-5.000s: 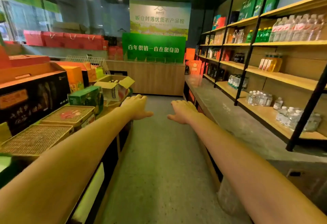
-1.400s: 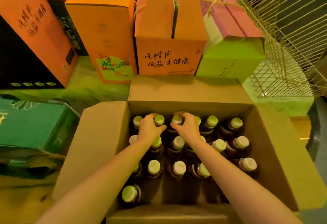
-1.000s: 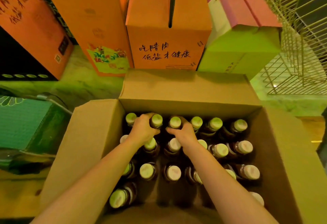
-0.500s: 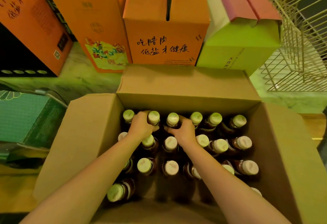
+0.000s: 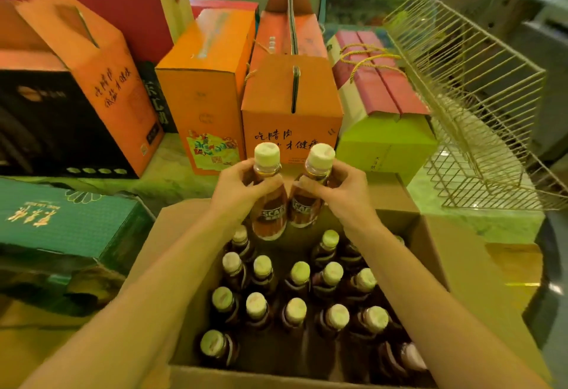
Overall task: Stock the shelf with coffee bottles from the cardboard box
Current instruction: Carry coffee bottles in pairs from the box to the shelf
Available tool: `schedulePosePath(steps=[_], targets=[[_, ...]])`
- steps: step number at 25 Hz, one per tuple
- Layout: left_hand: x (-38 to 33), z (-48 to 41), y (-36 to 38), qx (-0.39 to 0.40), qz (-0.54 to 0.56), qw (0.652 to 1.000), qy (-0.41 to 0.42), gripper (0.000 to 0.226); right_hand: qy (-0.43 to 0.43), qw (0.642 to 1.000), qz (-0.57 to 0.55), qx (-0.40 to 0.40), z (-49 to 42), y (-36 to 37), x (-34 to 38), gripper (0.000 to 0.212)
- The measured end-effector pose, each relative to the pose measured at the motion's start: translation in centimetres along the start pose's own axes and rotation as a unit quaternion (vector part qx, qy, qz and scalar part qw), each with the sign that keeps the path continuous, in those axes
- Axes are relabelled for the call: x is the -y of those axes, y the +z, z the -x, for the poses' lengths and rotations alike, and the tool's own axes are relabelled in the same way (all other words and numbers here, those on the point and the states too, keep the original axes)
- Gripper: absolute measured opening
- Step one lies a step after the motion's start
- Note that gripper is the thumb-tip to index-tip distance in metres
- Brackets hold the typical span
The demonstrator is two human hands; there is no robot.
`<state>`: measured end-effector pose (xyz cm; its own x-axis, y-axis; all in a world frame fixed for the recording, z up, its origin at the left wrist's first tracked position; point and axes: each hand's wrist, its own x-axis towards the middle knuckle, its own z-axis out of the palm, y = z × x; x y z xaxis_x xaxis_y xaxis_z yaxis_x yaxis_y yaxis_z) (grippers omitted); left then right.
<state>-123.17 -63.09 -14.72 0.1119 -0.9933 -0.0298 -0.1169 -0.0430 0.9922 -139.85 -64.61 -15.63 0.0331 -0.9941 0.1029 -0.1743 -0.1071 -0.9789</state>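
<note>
Head view: two coffee bottles are held side by side over the far end of the cardboard box (image 5: 455,250) - left bottle (image 5: 268,204) in the left hand (image 5: 241,190), right bottle (image 5: 309,201) in the right hand (image 5: 342,189). Both are roughly upright with pale caps, amber liquid and dark labels; their bodies are just beside each other, caps apart. Each hand has its fingers curled round its bottle's neck and shoulder, just under the cap.

The box is open, flaps out, with the other bottles (image 5: 299,278) standing in rows inside and a dark gap in the far row under the held pair.

Behind the box - an orange carton (image 5: 292,106) with black characters, a second orange carton (image 5: 203,102) left of it and a lime-green box (image 5: 384,149) with a pink top to the right. Wire rack (image 5: 479,118) at far right, dark green box (image 5: 61,228) at left.
</note>
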Motion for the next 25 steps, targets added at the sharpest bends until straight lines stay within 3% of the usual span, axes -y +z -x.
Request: schedulePosePath(steps=[9, 15, 20, 25], targets=[[-8.4, 0.8, 1.1, 0.068, 0.041, 0.994, 0.079, 0.024, -0.101, 0.994, -0.041, -0.008, 1.1, -3.9, 7.8, 0.020], [-11.0, 1.9, 3.4, 0.202, 0.015, 0.970, 0.133, 0.028, -0.109, 0.992, 0.018, -0.059, 5.5, -7.4, 10.8, 0.018], [-12.3, 4.2, 4.3, 0.365, 0.012, 0.911, 0.189, 0.025, -0.075, 0.975, 0.039, -0.207, 12.7, -7.7, 12.8, 0.015], [-13.2, 10.6, 6.0, 0.522, 0.016, 0.819, 0.235, 0.018, -0.030, 0.917, 0.080, -0.389, 23.9, -6.2, 14.9, 0.016]])
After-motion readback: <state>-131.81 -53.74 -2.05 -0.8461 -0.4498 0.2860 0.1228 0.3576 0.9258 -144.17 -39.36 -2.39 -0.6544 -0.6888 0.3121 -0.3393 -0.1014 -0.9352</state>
